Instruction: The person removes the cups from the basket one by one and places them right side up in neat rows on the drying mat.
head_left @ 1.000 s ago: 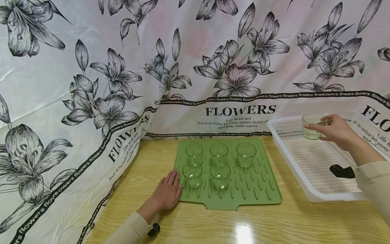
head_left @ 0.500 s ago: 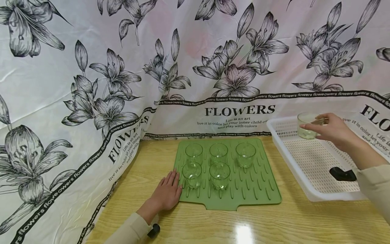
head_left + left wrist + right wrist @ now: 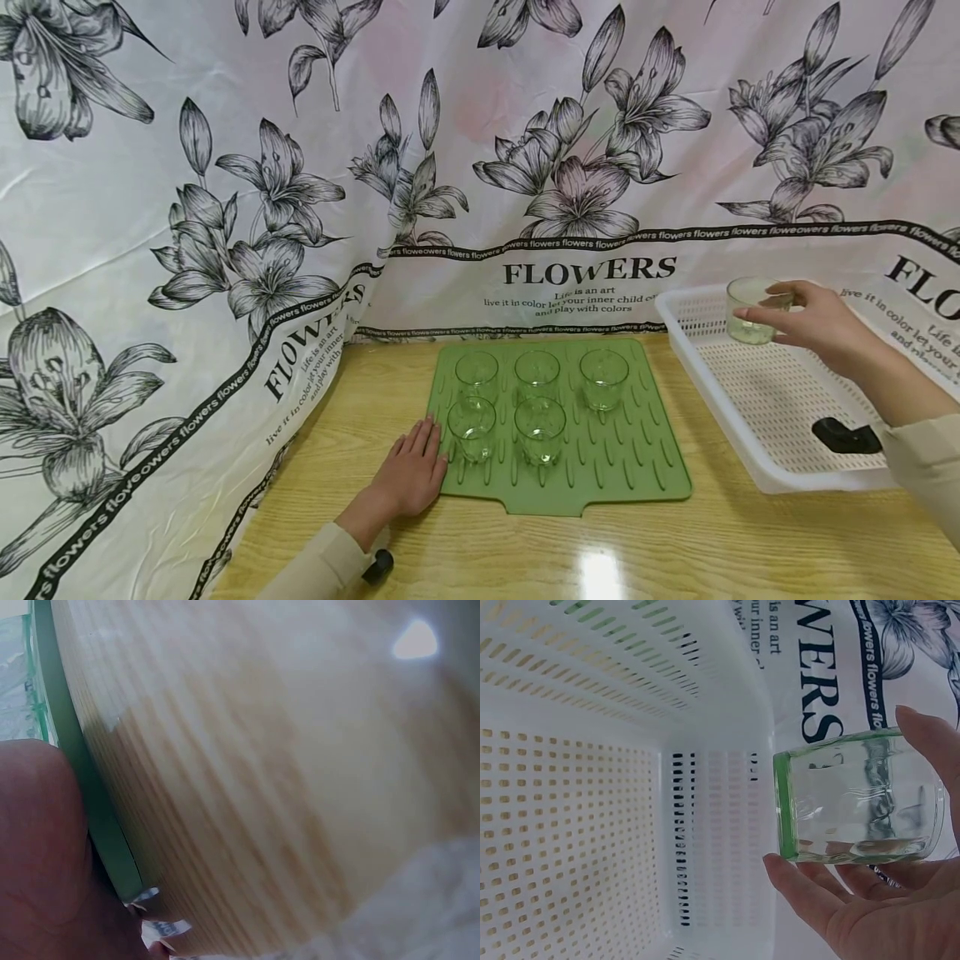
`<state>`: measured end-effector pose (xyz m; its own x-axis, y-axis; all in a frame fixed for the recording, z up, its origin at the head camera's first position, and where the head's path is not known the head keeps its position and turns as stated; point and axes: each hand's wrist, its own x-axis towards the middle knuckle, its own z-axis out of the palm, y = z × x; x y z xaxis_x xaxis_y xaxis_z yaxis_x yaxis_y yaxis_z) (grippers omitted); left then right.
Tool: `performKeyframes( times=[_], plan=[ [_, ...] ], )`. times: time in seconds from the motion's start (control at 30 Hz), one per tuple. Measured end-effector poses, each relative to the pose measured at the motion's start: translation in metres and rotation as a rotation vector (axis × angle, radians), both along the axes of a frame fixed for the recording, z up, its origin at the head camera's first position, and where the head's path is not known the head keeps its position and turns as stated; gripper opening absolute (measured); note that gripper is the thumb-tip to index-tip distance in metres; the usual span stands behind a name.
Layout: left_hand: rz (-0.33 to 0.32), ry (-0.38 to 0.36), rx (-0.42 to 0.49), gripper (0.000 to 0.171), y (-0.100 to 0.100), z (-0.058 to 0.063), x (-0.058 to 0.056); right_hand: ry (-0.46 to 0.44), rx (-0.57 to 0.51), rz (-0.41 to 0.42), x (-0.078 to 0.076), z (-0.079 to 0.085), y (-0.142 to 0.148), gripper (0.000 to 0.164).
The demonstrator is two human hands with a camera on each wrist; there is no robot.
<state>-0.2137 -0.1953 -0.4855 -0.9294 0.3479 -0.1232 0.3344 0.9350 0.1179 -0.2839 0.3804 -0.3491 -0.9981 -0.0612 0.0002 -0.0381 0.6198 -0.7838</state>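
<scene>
My right hand [image 3: 821, 325] holds a clear glass [image 3: 742, 323] between thumb and fingers, over the back left part of a white plastic basket [image 3: 708, 408]. In the right wrist view the glass [image 3: 840, 795] shows its thick green-tinted base, close by the basket's wall [image 3: 727, 825]. My left hand [image 3: 411, 473] lies flat, straight fingertips at the left edge of a green ridged mat [image 3: 622, 467]. On that mat stand several similar glasses: three in the back row, the right one [image 3: 604, 385] among them, and two in front, one [image 3: 540, 435] near the middle.
The mat and basket sit on a light wood-grain table [image 3: 480, 550]. Behind them, and along the left, hangs a white flower-printed cloth [image 3: 420, 292]. A black wrist device [image 3: 846, 435] is on the right wrist, over the basket.
My right hand has moved slightly left with the glass, still over the basket. The left hand and the glasses on the mat stay where they were.
</scene>
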Motion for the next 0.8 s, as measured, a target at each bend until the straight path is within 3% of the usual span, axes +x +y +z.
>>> performKeyframes(
  times=[0.3,0.53,0.8],
  plan=[
    [-0.010,0.029,0.005,0.062,-0.005,-0.015,-0.006,0.002,-0.037,0.015,0.006,0.000,-0.003,0.089],
    [-0.015,0.005,0.020,0.062,-0.004,-0.010,-0.004,-0.001,-0.037,0.020,0.012,0.001,-0.005,0.088],
    [-0.017,0.043,0.002,0.062,-0.007,-0.020,-0.007,0.013,-0.034,0.032,0.018,0.000,-0.011,0.087]
  ],
)
